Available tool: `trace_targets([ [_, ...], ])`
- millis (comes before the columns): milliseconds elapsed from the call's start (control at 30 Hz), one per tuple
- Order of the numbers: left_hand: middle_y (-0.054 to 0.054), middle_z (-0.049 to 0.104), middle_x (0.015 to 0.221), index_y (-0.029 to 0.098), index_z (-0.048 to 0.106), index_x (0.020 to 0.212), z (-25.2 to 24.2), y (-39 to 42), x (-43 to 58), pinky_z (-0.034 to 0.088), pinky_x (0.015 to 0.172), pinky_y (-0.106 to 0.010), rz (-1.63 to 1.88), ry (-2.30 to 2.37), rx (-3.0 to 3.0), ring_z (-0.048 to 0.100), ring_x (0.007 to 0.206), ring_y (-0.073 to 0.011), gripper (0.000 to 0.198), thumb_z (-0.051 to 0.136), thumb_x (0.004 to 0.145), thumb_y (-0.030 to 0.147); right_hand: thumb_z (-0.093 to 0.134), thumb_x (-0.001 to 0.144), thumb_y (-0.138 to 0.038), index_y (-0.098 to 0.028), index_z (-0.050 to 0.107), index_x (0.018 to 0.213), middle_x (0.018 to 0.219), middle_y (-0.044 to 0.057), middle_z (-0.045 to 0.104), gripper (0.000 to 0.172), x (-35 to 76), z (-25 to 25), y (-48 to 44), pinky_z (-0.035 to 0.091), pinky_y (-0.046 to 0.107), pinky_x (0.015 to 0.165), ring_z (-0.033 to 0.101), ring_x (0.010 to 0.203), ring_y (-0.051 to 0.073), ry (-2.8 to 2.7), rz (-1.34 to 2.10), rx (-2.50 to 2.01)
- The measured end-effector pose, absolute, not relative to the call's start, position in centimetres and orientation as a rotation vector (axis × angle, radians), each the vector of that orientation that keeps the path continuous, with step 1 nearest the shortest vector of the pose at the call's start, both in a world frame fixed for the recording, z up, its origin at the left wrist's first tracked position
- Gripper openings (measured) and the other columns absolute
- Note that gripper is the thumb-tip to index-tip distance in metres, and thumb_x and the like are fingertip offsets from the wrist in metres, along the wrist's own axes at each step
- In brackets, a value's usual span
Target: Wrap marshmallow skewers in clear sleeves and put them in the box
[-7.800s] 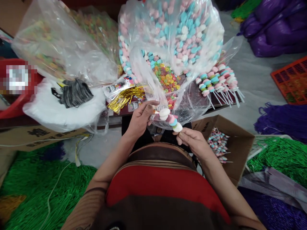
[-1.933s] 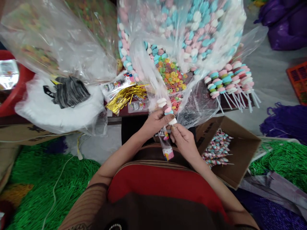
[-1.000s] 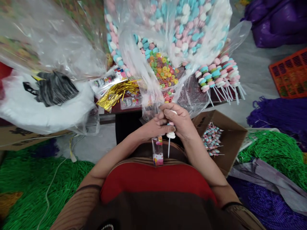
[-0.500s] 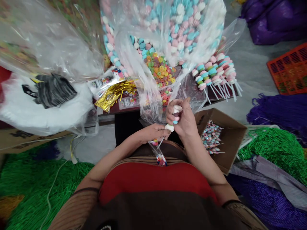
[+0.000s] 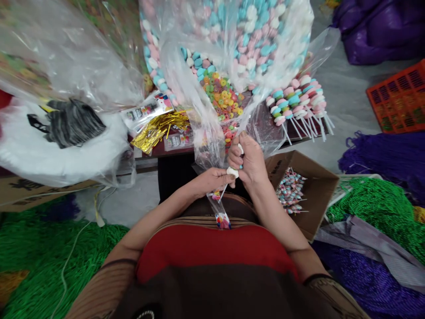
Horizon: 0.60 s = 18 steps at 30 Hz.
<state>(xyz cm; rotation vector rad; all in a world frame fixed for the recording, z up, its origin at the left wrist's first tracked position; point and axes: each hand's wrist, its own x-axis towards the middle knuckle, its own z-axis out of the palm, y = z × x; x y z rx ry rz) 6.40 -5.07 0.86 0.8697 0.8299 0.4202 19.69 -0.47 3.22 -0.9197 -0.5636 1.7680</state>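
My left hand (image 5: pixel 215 180) pinches the lower end of a candy skewer, where a white marshmallow (image 5: pixel 232 172) shows and the white stick (image 5: pixel 222 193) slants down. A clear printed wrapper (image 5: pixel 223 220) hangs below that hand, against my front. My right hand (image 5: pixel 248 158) is closed around the upper candies of the same skewer, with a bit of white showing between thumb and fingers. The rest of the candies are hidden in that palm. Just beyond my hands, an open plastic bag (image 5: pixel 212 148) holds colourful gummy rings (image 5: pixel 222 98).
Finished-looking candy skewers (image 5: pixel 300 99) lie on the table's right end. A cardboard box (image 5: pixel 318 195) with wrapped pieces stands below. Gold twist ties (image 5: pixel 159 130) and printed wrappers (image 5: pixel 146 110) lie left. Pink, blue and white marshmallows (image 5: pixel 252 40) fill a large bag behind.
My right hand's fingers have closed further around the upper candies, covering the dark and pink pieces that showed before. My left hand stays almost in place.
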Motion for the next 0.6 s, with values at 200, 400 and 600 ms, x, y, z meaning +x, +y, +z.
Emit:
trace_targets([
  [200,0.010,0.038,0.041,0.017,0.064,0.073,0.8,-5.3,6.8,0.017,0.041,-0.023,0.504,0.862,0.742,0.028,0.037,-0.0050,0.064,0.073,0.066,0.079,0.078,0.082,-0.058,-0.021,0.054,0.075,0.051,-0.012,0.041,0.045,18.9,3.7,-0.4,0.025,0.015,0.032,0.028,0.035,0.002,-0.597,1.766,-0.973],
  [400,0.010,0.038,0.039,0.018,0.061,0.069,0.4,-5.4,7.1,0.017,0.038,-0.022,0.541,0.882,0.674,0.028,0.034,-0.0042,0.060,0.077,0.065,0.076,0.074,0.084,-0.063,-0.022,0.053,0.075,0.050,-0.012,0.037,0.047,18.6,3.8,-0.3,0.025,0.016,0.032,0.027,0.035,0.003,-0.617,1.709,-0.981],
  [600,0.010,0.039,0.040,0.018,0.056,0.064,-0.2,-5.3,6.8,0.018,0.037,-0.021,0.614,0.813,0.651,0.027,0.034,-0.0028,0.064,0.077,0.063,0.078,0.076,0.082,-0.061,-0.026,0.065,0.105,0.080,-0.003,0.067,0.043,19.2,2.8,-0.6,0.054,0.023,0.054,0.063,0.061,0.010,-0.764,1.756,-0.807],
])
